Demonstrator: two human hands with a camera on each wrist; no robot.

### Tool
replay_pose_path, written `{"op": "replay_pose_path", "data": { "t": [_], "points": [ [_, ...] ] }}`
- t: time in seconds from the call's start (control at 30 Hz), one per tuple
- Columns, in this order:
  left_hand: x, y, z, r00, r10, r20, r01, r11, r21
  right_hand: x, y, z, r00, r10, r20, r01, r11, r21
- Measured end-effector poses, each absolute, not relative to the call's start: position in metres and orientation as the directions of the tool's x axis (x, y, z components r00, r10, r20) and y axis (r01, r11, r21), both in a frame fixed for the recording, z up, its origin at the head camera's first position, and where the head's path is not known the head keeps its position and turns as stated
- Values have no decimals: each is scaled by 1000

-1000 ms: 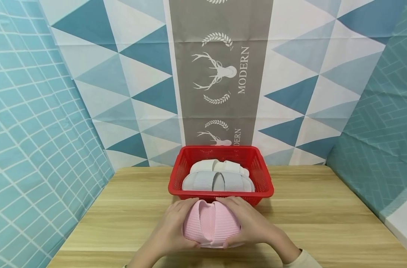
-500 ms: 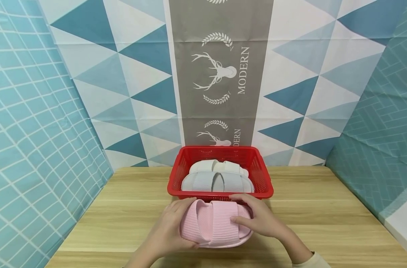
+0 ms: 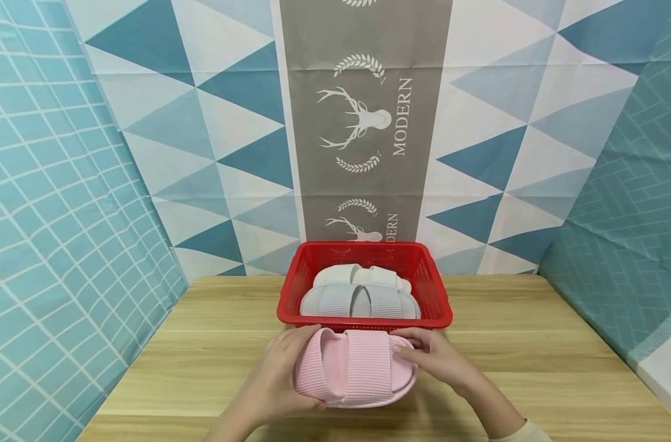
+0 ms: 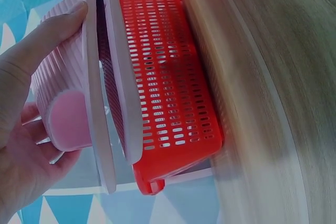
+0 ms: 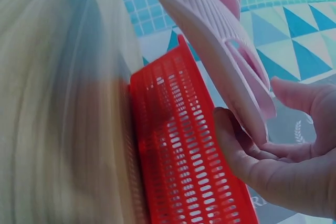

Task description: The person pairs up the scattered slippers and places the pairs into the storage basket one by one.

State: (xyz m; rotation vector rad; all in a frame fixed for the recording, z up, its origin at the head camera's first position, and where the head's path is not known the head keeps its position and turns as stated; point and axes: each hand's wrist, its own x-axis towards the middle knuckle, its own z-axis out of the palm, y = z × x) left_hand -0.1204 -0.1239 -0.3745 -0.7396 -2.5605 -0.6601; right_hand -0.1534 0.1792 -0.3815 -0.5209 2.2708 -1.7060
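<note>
A pair of pink slippers [image 3: 368, 368] with ribbed straps is held in front of the basket, above the table. My left hand [image 3: 280, 377] grips their left end, its thumb lying along the strap and sole edge in the left wrist view. Two pink soles [image 4: 123, 77] show there close together, with a narrow gap between them. At the slippers' other end is my right hand [image 3: 437, 362], thumb on the upper side and fingers curled around the end. In the right wrist view, my right hand's fingers [image 5: 239, 156] lie against the slippers' tip. The second slipper is mostly hidden in the head view.
Just beyond the slippers, a red perforated basket [image 3: 363, 321] stands on the wooden table [image 3: 506, 344] near the back wall. Inside it lie white slippers [image 3: 332, 274] and, in front of them, light grey slippers [image 3: 385, 302]. Patterned cloths hang at the back and both sides.
My right hand has slid right along the slippers to their end, uncovering the right strap and toe part. The slippers have shifted slightly left; my left hand keeps its grip.
</note>
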Motion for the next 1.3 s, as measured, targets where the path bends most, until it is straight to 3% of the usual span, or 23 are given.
{"op": "replay_pose_path", "data": {
  "t": [0.17,0.3,0.53,0.77,0.97,1.07,1.17,1.3],
  "points": [
    [-121,-125,-375,-762,393,514,587,755,293,-151,181,-387,-856,-515,-53,4,95,-995],
    [-120,-125,-375,-797,384,466,560,758,333,-151,181,-392,-841,-538,-63,66,13,-998],
    [-120,-123,-376,-859,383,341,502,763,407,-152,182,-395,-854,-517,-54,91,-47,-995],
    [-122,-132,-364,-871,360,334,490,681,544,-153,184,-394,-881,-469,-57,101,-69,-993],
    [-129,-146,-357,-895,260,363,443,620,648,-155,192,-393,-887,-459,-49,105,-98,-990],
    [-134,-150,-357,-935,178,307,352,568,744,-155,196,-391,-891,-452,-54,113,-105,-988],
    [-136,-152,-359,-982,85,167,187,496,848,-155,198,-389,-895,-442,-68,125,-101,-987],
    [-138,-156,-368,-997,71,-13,15,379,925,-154,200,-387,-898,-425,-112,161,-81,-984]
  ]
}}
